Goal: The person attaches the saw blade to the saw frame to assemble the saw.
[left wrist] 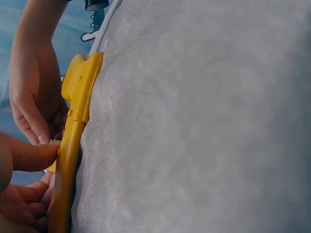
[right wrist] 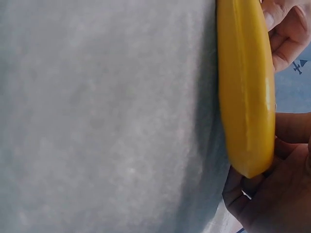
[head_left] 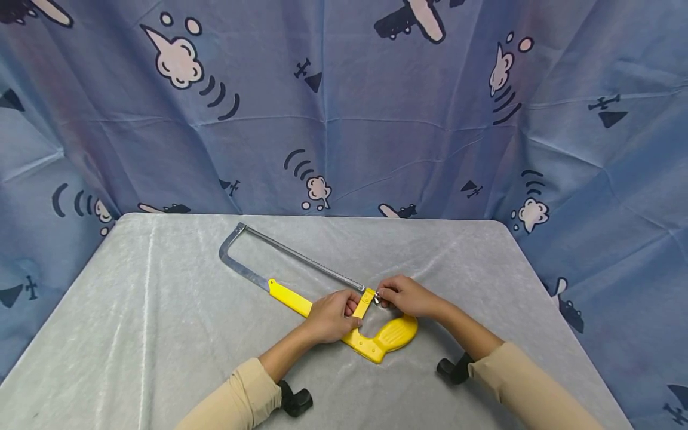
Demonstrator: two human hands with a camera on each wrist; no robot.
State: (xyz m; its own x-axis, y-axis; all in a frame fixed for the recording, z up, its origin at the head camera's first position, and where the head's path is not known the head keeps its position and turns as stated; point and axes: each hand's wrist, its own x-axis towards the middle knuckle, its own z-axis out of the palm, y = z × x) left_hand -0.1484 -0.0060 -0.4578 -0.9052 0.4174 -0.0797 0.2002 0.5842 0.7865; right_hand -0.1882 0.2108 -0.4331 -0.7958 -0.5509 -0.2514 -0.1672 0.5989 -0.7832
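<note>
A hacksaw [head_left: 290, 297] with a yellow handle [head_left: 399, 333] lies on the table, its metal blade [head_left: 306, 259] along the far side. My left hand [head_left: 329, 316] grips the yellow upright by the blade's near end, thumb on one side and curled fingers on the other. At that upright's outer side, my right hand [head_left: 411, 297] pinches a small metal wing nut [head_left: 377, 298]. The left wrist view has the yellow frame [left wrist: 75, 92] with the right hand [left wrist: 36, 87] behind it. In the right wrist view the handle [right wrist: 245, 87] partly hides the fingers.
A pale grey cloth covers the table [head_left: 134, 310]. Behind it hangs a blue curtain [head_left: 349, 77] printed with planes and clouds. Black wrist-worn devices [head_left: 295, 401] jut out below both sleeves, close over the cloth.
</note>
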